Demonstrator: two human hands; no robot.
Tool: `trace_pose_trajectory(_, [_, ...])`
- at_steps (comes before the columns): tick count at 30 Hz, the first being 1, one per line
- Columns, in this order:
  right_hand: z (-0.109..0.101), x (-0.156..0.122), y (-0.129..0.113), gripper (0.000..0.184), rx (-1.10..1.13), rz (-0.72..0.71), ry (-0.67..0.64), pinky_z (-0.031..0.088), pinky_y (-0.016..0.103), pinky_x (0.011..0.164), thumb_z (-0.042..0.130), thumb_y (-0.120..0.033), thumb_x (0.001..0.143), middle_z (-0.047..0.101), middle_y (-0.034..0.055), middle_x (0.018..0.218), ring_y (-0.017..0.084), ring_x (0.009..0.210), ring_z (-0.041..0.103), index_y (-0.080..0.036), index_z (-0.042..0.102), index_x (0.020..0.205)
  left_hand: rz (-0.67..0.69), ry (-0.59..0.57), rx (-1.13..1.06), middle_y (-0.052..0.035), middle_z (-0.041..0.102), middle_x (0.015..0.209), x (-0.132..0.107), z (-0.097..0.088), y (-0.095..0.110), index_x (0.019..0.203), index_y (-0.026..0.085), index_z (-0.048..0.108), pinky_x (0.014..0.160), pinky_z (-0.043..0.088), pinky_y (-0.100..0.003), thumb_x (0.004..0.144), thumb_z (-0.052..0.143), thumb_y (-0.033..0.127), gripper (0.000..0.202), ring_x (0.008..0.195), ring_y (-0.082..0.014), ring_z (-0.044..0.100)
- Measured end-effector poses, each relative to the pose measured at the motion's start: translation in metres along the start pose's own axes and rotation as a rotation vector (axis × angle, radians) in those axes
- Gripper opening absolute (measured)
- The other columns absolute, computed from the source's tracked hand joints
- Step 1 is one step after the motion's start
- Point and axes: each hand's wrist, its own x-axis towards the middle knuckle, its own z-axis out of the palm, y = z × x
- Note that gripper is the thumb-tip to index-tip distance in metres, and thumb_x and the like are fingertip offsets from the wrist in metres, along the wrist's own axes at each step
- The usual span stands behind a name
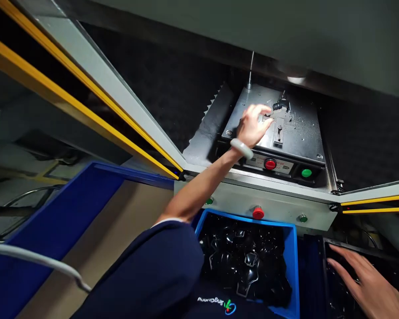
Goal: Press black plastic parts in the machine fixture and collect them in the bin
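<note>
My left hand [253,125], with a pale bangle [242,148] at the wrist, reaches over a metal fixture plate [304,133]. Its thumb and fingers are spread, the tips just left of a small black part [282,105] sitting on the plate. Whether they touch it is hard to tell. A small metal clamp piece [279,130] lies in front of that part. At lower right, my right hand [369,274] has its fingers stretched out over a dark bin [325,266]. Nothing shows in its grip.
Glossy black parts fill a blue bin [294,266] below the machine. Red [270,164] and green [306,173] buttons line the fixture's front; another red button [258,212] sits on the ledge. Yellow-edged light frames [86,99] flank the opening. A grey cable [36,257] crosses at left.
</note>
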Motion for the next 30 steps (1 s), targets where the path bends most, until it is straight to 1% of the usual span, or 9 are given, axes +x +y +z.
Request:
trace_pose_trajectory(4, [0.032, 0.059, -0.028, 0.051, 0.02, -0.046, -0.064, 0.062, 0.037, 0.072, 0.042, -0.063, 0.105, 0.077, 0.0073, 0.128, 0.028, 0.111, 0.075, -0.031, 0.071, 0.133, -0.061, 0.098, 0.046, -0.005, 0.074, 0.105, -0.135, -0.07, 0.038, 0.107, 0.018, 0.077, 0.081, 0.056, -0.027, 0.104, 0.065, 0.022, 0.013, 0.09, -0.0148, 0.069])
trace_pose_trajectory(8, [0.05, 0.091, -0.024, 0.043, 0.047, -0.094, -0.123, 0.06, 0.041, 0.083, 0.041, -0.046, 0.107, 0.076, 0.0117, 0.121, 0.029, 0.107, 0.073, -0.023, 0.07, 0.128, -0.206, 0.006, 0.192, -0.0039, 0.073, 0.1, -0.227, -0.115, 0.022, 0.106, 0.021, 0.079, 0.07, 0.053, -0.027, 0.103, 0.067, 0.028, 0.014, 0.073, -0.0134, 0.064])
trace_pose_trajectory(11, [0.057, 0.099, -0.013, 0.041, 0.146, -0.11, -0.193, 0.058, 0.043, 0.081, 0.043, -0.046, 0.106, 0.076, 0.0134, 0.119, 0.027, 0.093, 0.074, -0.02, 0.069, 0.124, -0.238, -0.23, 0.381, -0.0081, 0.069, 0.123, -0.252, -0.137, -0.007, 0.119, 0.025, 0.078, 0.079, 0.056, -0.032, 0.094, 0.079, 0.039, 0.029, 0.088, -0.0198, 0.068])
trace_pose_trajectory(14, [0.062, 0.104, -0.01, 0.046, 0.207, -0.057, -0.194, 0.055, 0.04, 0.077, 0.044, -0.058, 0.104, 0.076, 0.0123, 0.112, 0.026, 0.088, 0.073, -0.02, 0.069, 0.114, -0.265, -0.426, 0.465, -0.0097, 0.064, 0.134, -0.252, -0.151, -0.025, 0.131, 0.03, 0.074, 0.087, 0.057, -0.037, 0.089, 0.083, 0.04, 0.043, 0.1, -0.0253, 0.068])
trace_pose_trajectory(18, [0.068, 0.11, -0.014, 0.051, 0.119, 0.094, -0.15, 0.046, 0.036, 0.064, 0.043, -0.069, 0.102, 0.076, 0.0062, 0.103, 0.022, 0.078, 0.068, -0.025, 0.068, 0.096, -0.291, -0.48, 0.51, -0.0118, 0.062, 0.137, -0.246, -0.152, -0.021, 0.132, 0.028, 0.073, 0.096, 0.055, -0.042, 0.088, 0.083, 0.028, 0.045, 0.115, -0.0307, 0.067])
trace_pose_trajectory(22, [0.07, 0.102, -0.022, 0.046, -0.015, 0.077, -0.043, 0.041, 0.037, 0.058, 0.041, -0.064, 0.104, 0.075, 0.0076, 0.106, 0.028, 0.087, 0.069, -0.028, 0.069, 0.102, -0.337, -0.36, 0.448, -0.0095, 0.061, 0.143, -0.257, -0.143, -0.015, 0.128, 0.028, 0.074, 0.106, 0.052, -0.044, 0.087, 0.083, 0.022, 0.043, 0.122, -0.0293, 0.065])
trace_pose_trajectory(25, [0.077, 0.081, -0.036, 0.045, -0.05, -0.063, 0.081, 0.051, 0.043, 0.069, 0.038, -0.056, 0.107, 0.073, 0.0133, 0.109, 0.033, 0.099, 0.069, -0.026, 0.069, 0.119, -0.432, -0.059, 0.343, -0.01, 0.062, 0.139, -0.275, -0.144, -0.024, 0.123, 0.024, 0.074, 0.104, 0.055, -0.039, 0.09, 0.08, 0.027, 0.034, 0.117, -0.0247, 0.066])
trace_pose_trajectory(28, [0.101, 0.056, -0.057, 0.037, 0.053, -0.217, -0.032, 0.058, 0.042, 0.075, 0.039, -0.046, 0.107, 0.074, 0.0114, 0.115, 0.029, 0.098, 0.071, -0.03, 0.066, 0.127, -0.776, 0.314, 0.37, -0.0108, 0.067, 0.126, -0.298, -0.155, -0.045, 0.117, 0.018, 0.071, 0.1, 0.056, -0.034, 0.097, 0.064, 0.02, 0.021, 0.107, -0.0211, 0.068])
trace_pose_trajectory(30, [0.123, 0.045, -0.072, 0.039, 0.101, -0.27, -0.136, 0.06, 0.042, 0.071, 0.035, -0.039, 0.106, 0.073, 0.0122, 0.113, 0.029, 0.096, 0.072, -0.029, 0.066, 0.128, -1.014, 0.41, 0.396, -0.0118, 0.07, 0.117, -0.313, -0.162, -0.063, 0.113, 0.014, 0.069, 0.097, 0.056, -0.034, 0.096, 0.057, 0.01, 0.021, 0.101, -0.0214, 0.069])
